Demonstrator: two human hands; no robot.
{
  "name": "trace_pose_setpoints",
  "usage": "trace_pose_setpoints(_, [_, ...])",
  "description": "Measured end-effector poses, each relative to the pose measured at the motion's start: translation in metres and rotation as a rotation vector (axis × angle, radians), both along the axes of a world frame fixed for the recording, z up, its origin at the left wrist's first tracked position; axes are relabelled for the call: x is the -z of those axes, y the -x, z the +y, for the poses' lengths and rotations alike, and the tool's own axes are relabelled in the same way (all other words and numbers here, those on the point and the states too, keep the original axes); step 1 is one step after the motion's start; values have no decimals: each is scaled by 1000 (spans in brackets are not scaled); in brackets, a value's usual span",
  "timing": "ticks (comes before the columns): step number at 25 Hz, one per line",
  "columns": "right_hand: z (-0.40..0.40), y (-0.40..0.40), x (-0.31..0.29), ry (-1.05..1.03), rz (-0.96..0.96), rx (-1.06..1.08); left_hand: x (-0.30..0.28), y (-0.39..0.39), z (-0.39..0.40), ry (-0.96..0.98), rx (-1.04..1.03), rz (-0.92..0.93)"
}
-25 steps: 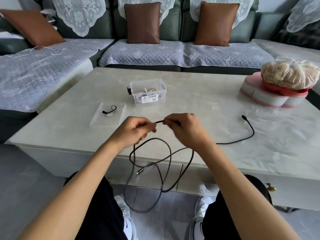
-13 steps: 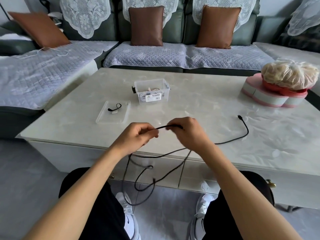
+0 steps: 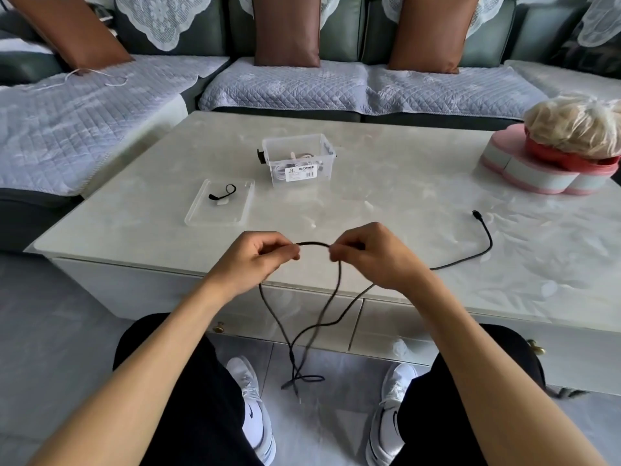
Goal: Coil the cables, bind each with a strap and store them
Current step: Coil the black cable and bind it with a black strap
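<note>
Where half a second ago the hanging loops of the cable (image 3: pixel 336 290) sat wide and round under the hands, they now hang long and narrow between the knees, the lowest turn kinked into a small twist just above the floor; the hands have drawn slightly apart, so a short arch of cable shows between them. On the left of the bench (image 3: pixel 420 183) the clear lid (image 3: pixel 201 215) lies flat with the black strap (image 3: pixel 223 193) on it, untouched and well apart from the hands; just beyond it to the right stands the clear box (image 3: pixel 321 153), open, with pale cords already inside. The left hand (image 3: pixel 250 260) has its grip closed in a pinch on the cable, fingers curled; the right hand (image 3: pixel 373 255) pinches it likewise, a little further along. To the right the free end trails across the bench, its plug (image 3: pixel 476 215) resting on the top. In my judgement the coil is barely begun; the twist at the bottom needs shaking out, and the long tail on the bench must be gathered before the strap can go on.
</note>
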State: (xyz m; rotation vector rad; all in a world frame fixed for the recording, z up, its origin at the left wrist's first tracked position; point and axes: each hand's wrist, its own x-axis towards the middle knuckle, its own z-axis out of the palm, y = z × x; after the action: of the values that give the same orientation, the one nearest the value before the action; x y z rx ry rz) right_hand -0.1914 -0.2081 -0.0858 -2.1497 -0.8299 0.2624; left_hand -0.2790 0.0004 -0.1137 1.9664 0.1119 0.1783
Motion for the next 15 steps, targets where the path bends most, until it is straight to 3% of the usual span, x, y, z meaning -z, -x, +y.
trace_pose_setpoints(4, [-20,-16,10,-39,65,282,16,9,24,35,-133,50])
trace_pose_setpoints(7, [-1,-11,8,-23,125,110,0,-3,8,38,-65,-20])
trace_pose_setpoints(10, [18,-9,4,-172,281,-24,-16,-19,-6,-58,81,-41])
trace_pose_setpoints(12, [15,-21,4,-267,281,117,-11,-22,7,-55,48,6])
trace_pose_setpoints(15, [4,-40,10,-360,336,318,3,-18,41,68,-172,50])
